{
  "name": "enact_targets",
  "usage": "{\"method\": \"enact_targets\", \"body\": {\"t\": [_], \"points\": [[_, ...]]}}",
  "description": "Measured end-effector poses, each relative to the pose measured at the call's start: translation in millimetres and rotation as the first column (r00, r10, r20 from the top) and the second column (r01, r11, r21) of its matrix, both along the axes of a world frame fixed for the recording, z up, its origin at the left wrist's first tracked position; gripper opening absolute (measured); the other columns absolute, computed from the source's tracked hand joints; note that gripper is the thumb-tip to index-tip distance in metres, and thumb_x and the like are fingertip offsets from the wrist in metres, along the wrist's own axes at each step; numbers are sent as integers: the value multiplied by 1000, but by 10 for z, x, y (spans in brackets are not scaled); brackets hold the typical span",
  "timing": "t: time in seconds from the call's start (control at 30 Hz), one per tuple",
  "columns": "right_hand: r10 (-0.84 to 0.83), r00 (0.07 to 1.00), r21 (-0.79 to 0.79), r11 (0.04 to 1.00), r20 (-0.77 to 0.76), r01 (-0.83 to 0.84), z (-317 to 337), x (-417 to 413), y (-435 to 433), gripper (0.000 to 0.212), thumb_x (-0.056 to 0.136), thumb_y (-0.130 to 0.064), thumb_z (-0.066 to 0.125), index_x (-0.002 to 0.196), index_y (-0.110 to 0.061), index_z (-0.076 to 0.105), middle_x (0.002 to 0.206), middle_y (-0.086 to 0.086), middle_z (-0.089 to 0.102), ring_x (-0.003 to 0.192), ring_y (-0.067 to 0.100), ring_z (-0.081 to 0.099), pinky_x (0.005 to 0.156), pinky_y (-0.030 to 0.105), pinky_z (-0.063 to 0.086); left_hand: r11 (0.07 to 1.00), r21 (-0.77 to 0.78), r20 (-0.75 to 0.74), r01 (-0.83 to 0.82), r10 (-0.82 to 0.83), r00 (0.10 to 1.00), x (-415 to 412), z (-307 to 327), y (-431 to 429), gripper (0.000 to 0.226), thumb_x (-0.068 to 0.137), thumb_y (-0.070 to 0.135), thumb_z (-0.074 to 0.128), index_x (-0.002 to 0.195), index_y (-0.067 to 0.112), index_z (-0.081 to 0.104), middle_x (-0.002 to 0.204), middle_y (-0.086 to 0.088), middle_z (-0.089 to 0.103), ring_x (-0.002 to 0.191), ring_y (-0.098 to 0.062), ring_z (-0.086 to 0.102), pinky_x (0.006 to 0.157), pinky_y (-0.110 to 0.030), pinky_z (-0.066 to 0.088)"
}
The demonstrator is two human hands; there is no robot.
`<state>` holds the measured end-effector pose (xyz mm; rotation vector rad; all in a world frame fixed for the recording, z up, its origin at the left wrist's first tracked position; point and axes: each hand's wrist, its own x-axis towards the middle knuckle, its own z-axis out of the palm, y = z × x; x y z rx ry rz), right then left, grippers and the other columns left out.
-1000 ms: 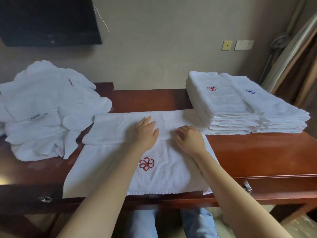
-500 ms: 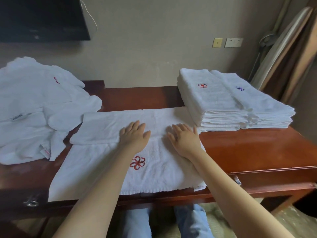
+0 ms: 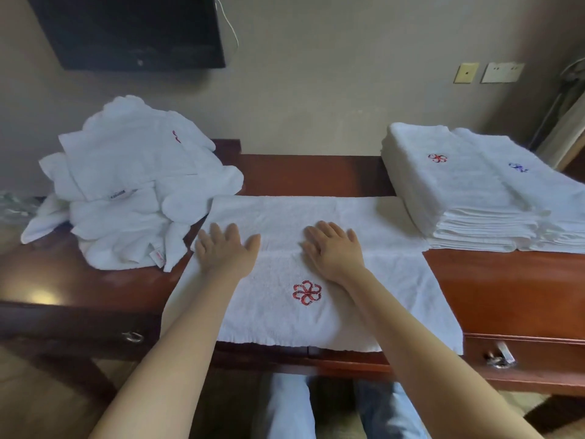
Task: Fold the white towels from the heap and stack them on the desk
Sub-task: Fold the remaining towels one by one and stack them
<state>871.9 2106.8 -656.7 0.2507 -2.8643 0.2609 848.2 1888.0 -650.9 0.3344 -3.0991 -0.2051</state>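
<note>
Desk (image 3: 506, 289): dark red wood, running left to right along the wall, with a metal drawer pull (image 3: 500, 358) at near right.

Towel (image 3: 395, 296): white, spread at the desk's centre. Its far part is folded over toward the near side, and its near edge overhangs the desk front. A red flower emblem (image 3: 306, 293) faces up.

Left hand (image 3: 226, 251): palm down, fingers straight, resting flat on the towel at the edge of the fold.

Right hand (image 3: 334, 251): likewise flat on the fold edge, set apart from the left and grasping nothing.

Heap (image 3: 136, 191): rumpled white towels at far left, touching the spread towel's far-left corner.

Red-emblem stack (image 3: 443, 185): folded towels at far right.

Blue-emblem stack (image 3: 538, 191): just beside it, further right.

Television (image 3: 133, 30): dark, on the wall at far left.
</note>
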Motion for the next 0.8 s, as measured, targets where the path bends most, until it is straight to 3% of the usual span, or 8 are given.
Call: {"method": "enact_targets", "body": {"t": [0.13,0.23,0.33,0.43,0.53,0.6,0.73,0.8], "points": [[-9,1000,-1,1000,-11,9,-14,0,-7,42,99,-49,32,134,-30,45,144,-6,40,135,17,33,105,44,24,990,73,38,-121,119,992,68,-4,-72,82,89,72,13,152,20,10,156,-28,-5,143,-46,-5,115,-54,-1],[-21,1000,-21,1000,-3,20,6,3,-11,45,98,-50,34,136,-28,45,146,-5,41,135,19,34,105,42,25,994,9,2,-108,108,994,73,49,-19,80,92,66,16,152,13,16,157,-25,0,144,-43,-4,114,-58,1],[-29,1000,-136,990,8,30,69,36,8,48,98,-47,40,138,-21,44,144,-1,46,133,21,39,107,40,27,995,-81,-147,53,-65,987,64,122,78,62,97,53,24,144,15,35,159,-12,14,146,-34,2,113,-57,10],[31,999,-262,964,-28,-37,132,187,56,42,97,-34,48,136,-17,49,139,2,51,125,25,47,102,38,34,961,16,-284,277,-262,922,133,104,235,48,98,43,38,135,15,49,154,-8,28,145,-28,13,113,-47,18],[114,991,-358,924,-70,-131,232,394,103,34,95,-23,55,127,-12,57,130,4,57,113,26,56,90,38,44,874,118,-451,472,-377,809,297,98,415,29,93,27,55,113,8,65,131,-8,53,127,-27,40,101,-36,32],[130,982,-388,905,-133,-173,289,557,126,25,92,-16,58,115,-7,62,116,6,62,102,27,59,83,41,47,824,184,-527,535,-377,762,433,139,509,17,89,16,59,96,3,68,107,-11,60,106,-31,51,88,-37,39],[193,960,-372,892,-204,-258,288,984,198,20,81,-10,65,100,-4,63,96,6,62,87,26,58,73,41,47,728,199,-623,656,-423,658,778,183,564,13,86,4,59,74,1,59,78,-10,57,79,-29,54,68,-39,45],[254,947,-328,893,-199,-308,210,1222,248,30,78,-22,65,102,-5,62,96,6,61,86,27,57,73,40,46,690,187,-606,699,-479,635,957,150,580,13,85,2,60,72,0,59,75,-9,56,76,-28,54,66,-39,46]]}}
